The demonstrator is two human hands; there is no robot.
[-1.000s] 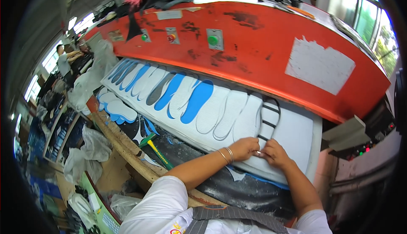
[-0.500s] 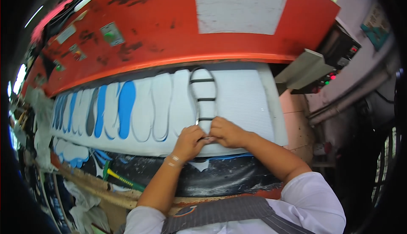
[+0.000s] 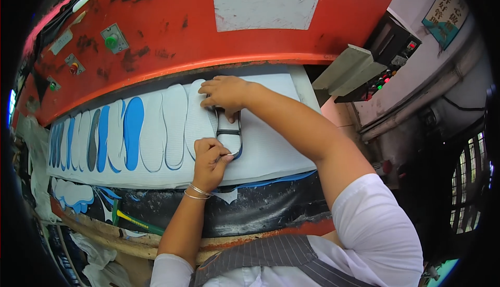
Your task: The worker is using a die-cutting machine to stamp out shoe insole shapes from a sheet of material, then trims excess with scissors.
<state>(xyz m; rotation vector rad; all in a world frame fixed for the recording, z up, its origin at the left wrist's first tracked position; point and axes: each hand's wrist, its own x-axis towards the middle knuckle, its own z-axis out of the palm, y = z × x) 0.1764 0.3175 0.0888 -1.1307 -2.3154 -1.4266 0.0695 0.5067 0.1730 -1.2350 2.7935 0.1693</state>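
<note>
A sole-shaped metal cutting die with dark crossbars stands on a white ribbed foam sheet. Its near end is pinched between the thumb and curled fingers of my left hand, which wears thin bangles at the wrist. My right hand reaches over the die's far end, fingers on its left rim and thumb down inside the outline. That hand covers much of the far end. Left of the die runs a row of sole-shaped cuts, most of them white, some showing blue, such as the blue sole shape, and a grey one.
A red machine beam spans the far side, with a green button. A control box and a metal bracket stand at the right. A green-and-yellow-handled hammer and foam scraps lie along the near edge.
My right hand has gone from the die's near end to its far end. My left hand still grips the near end. The whole view has shifted, so the scene sits farther left.
</note>
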